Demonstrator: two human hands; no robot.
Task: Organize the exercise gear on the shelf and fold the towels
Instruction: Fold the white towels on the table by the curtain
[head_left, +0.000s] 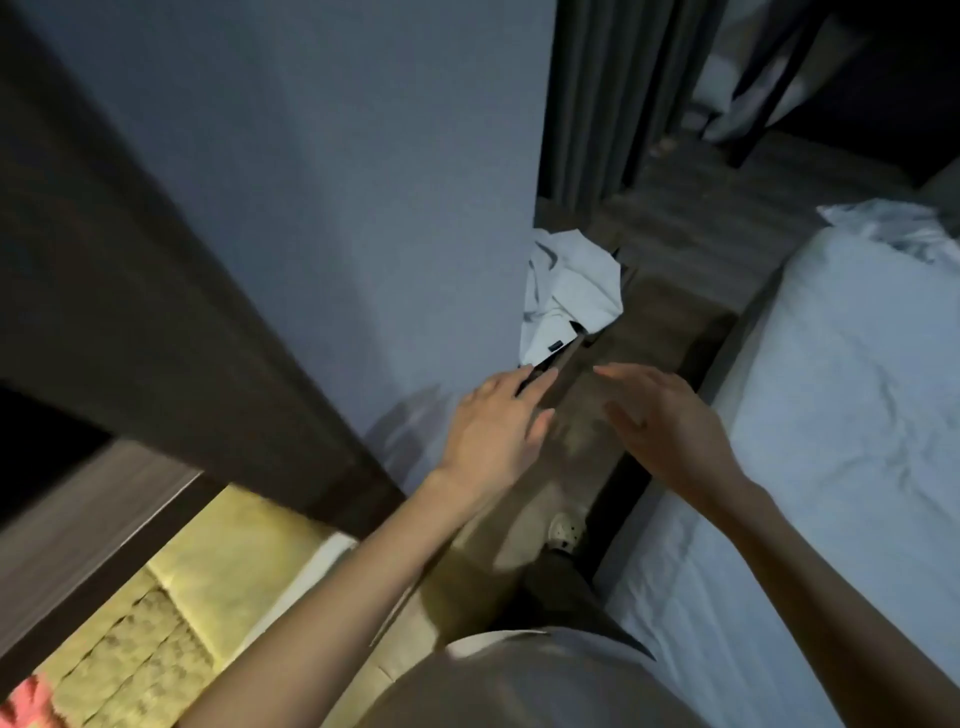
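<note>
A crumpled white cloth (569, 299), maybe a towel, lies on the wooden floor against the wall, over a dark object (550, 366) whose edge shows below it. My left hand (498, 426) reaches out with fingers straight, its fingertips at that dark edge. My right hand (665, 415) hovers beside it over the floor, fingers spread and relaxed, holding nothing.
A bed with white sheets (831, 415) fills the right side. A dark wooden frame (156, 322) runs along the left, with a lit yellow padded surface (171, 613) below it. Dark curtains (602, 93) hang at the back. The floor strip between wall and bed is narrow.
</note>
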